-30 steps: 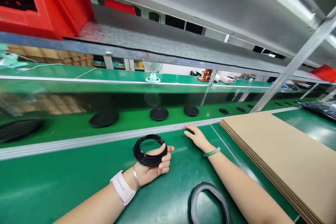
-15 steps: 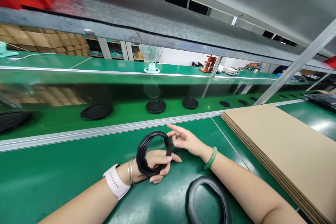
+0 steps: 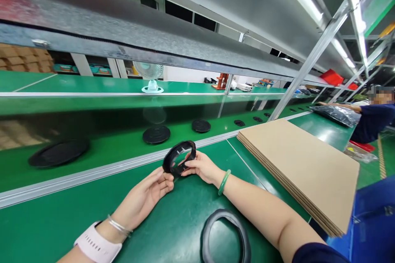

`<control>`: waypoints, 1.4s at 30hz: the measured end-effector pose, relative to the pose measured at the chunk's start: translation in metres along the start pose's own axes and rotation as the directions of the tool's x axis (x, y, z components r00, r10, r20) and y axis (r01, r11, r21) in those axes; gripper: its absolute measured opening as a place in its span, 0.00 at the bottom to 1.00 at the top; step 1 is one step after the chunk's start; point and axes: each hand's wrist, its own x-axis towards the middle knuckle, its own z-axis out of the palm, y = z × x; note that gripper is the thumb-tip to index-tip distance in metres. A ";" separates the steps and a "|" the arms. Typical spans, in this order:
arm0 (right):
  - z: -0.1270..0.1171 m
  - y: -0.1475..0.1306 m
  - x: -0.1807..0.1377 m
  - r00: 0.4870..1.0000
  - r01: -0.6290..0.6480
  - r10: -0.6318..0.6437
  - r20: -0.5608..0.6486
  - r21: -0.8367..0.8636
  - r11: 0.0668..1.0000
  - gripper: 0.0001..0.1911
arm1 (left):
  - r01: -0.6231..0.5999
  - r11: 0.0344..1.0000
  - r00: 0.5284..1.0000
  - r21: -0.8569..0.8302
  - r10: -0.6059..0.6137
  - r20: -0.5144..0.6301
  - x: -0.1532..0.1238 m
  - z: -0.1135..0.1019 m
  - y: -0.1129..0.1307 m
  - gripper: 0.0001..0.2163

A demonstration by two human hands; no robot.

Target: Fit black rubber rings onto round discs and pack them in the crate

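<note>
A black ring-shaped part [image 3: 168,163], tilted with its inner side showing, is held up over the green worktop. My right hand [image 3: 202,167] grips its right side, thumb at the inner lower edge and fingers partly hidden behind the ring. At the lower left edge, my left hand [image 3: 152,193] pinches the ring between thumb and curled fingertips, palm turned upward. Below my right forearm, a second black ring [image 3: 207,234] with a thick, smooth rim lies on the worktop.
Beyond a metal rail, round black parts [image 3: 156,134] lie on a green conveyor belt [image 3: 108,148]. Stacked cardboard sheets [image 3: 302,164] occupy the right. A metal shelf [image 3: 123,28] spans overhead, with a slanted post [image 3: 296,78]. Another person [image 3: 373,119] stands at far right beside plastic-wrapped goods [image 3: 336,114].
The ring that encircled my left hand is now off it, tilted flatter. My right hand has closed on its right side; my left hand drew back to its left edge. The view swung right.
</note>
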 end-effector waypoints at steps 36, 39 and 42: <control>-0.009 -0.004 0.000 0.955 -0.136 0.158 0.253 -0.102 0.985 0.28 | -0.162 0.470 0.986 0.867 0.050 0.158 -0.007 0.011 -0.004 0.21; -0.009 -0.003 0.001 0.955 -0.132 0.159 0.252 -0.121 0.984 0.28 | -0.168 0.458 0.985 0.873 0.051 0.163 -0.008 0.012 -0.003 0.21; -0.010 -0.002 0.001 0.954 -0.125 0.154 0.258 -0.128 0.984 0.28 | -0.181 0.460 0.983 0.869 0.057 0.175 -0.007 0.011 -0.004 0.20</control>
